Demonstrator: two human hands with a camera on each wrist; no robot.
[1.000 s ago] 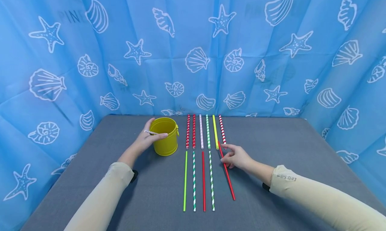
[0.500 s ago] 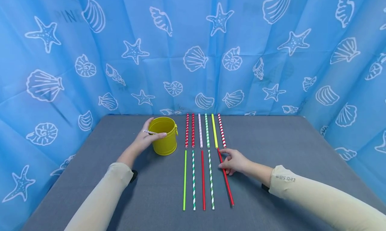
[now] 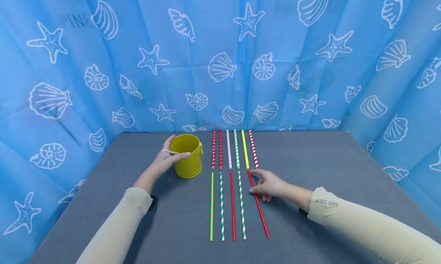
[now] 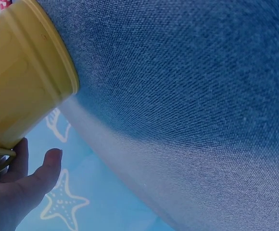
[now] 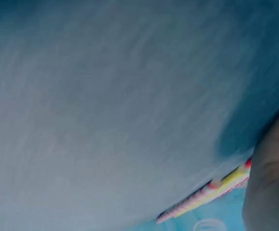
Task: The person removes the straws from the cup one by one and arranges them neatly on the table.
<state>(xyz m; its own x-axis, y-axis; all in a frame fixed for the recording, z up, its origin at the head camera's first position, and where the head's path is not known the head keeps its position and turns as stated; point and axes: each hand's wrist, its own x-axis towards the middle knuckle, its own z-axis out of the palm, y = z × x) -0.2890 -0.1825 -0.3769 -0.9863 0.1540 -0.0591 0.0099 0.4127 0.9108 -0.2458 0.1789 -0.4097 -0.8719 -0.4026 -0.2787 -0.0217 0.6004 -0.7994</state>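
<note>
My left hand holds the yellow bucket by its left side, the thumb along the near rim. A thin white patterned piece crosses the rim beside that thumb. In the left wrist view, the bucket fills the upper left. My right hand pinches a red straw near its far end, thumb and index finger on it. This straw slants slightly, its far end close to the yellow straw. The right wrist view is blurred and shows only part of the right hand.
A back row of straws includes a red-and-white striped straw and a pale pink one. The front row has a lime green straw, another red straw and two green-and-white striped ones. A blue curtain hangs behind the grey table.
My right hand has drawn the slanted red straw toward me, so its far end no longer overlaps the yellow straw. The left hand and the bucket stay in place.
</note>
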